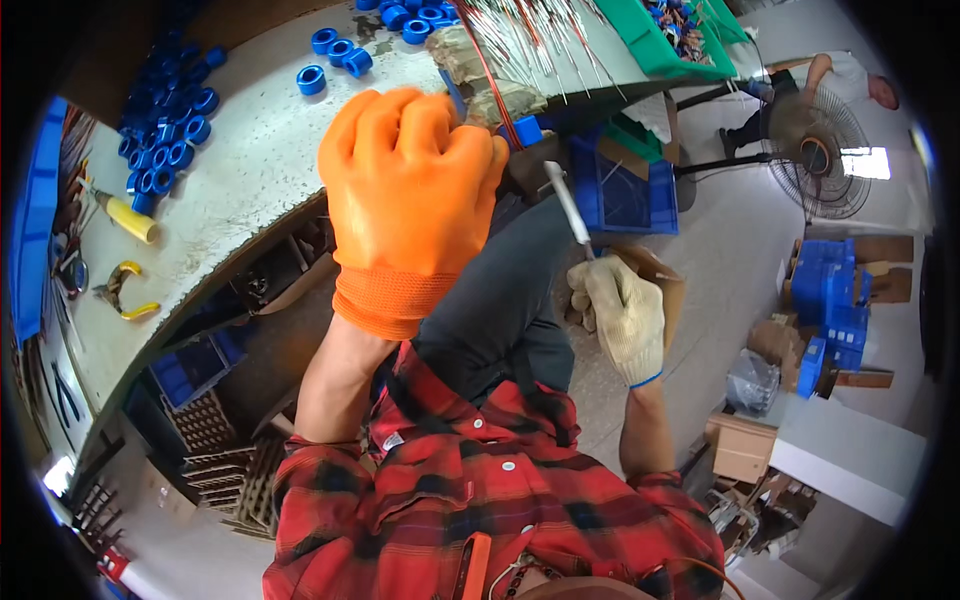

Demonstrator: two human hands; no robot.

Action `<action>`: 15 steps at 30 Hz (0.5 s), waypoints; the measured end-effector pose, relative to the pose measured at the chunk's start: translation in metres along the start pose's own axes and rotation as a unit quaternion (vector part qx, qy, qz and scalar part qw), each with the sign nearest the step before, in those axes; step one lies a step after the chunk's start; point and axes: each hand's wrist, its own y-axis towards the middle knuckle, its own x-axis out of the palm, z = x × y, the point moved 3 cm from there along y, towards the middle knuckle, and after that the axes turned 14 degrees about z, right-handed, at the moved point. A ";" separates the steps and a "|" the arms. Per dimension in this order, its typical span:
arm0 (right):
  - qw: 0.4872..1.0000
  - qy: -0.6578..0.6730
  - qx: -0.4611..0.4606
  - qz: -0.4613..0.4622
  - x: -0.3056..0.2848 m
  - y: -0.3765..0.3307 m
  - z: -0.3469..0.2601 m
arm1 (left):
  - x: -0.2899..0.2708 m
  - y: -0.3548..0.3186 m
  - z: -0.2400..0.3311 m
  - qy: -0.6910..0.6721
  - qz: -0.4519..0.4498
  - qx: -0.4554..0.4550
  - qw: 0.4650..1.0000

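Note:
My left hand (405, 190), in an orange rubber-coated glove, is closed in a fist above the workbench edge. What its curled fingers hold, if anything, is hidden. Just right of its knuckles, a blue piece (524, 131) sits by a dark block at the bench edge. Red wires (493, 85) run down to that piece from the bench top. My right hand (622, 310), in a white knitted glove, grips a slim pale hand tool (568, 203) with a short crosspiece at its tip. The tool points up toward the blue piece.
Loose blue rings (311, 80) and a larger heap (165, 150) lie on the bench (255, 130). Yellow-handled pliers (128, 290) are at left. Silver and red wires spread near a green bin (640, 40). A blue crate (625, 190), a fan (815, 155) and another person (845, 80) are at right.

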 end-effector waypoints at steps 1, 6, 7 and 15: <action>1.000 0.003 0.006 0.002 -0.001 -0.001 -0.009 | 0.004 -0.001 -0.001 -0.004 -0.005 0.004 1.000; 0.933 -0.246 -0.259 0.042 0.003 0.019 -0.055 | 0.025 -0.007 -0.006 -0.049 0.055 0.054 0.996; 0.918 -0.239 -0.308 0.074 0.013 0.022 -0.056 | 0.031 -0.005 -0.008 -0.112 0.033 0.047 0.992; 0.935 -0.180 -0.291 0.089 0.036 0.023 -0.061 | 0.040 -0.005 -0.037 -0.246 -0.082 0.060 0.964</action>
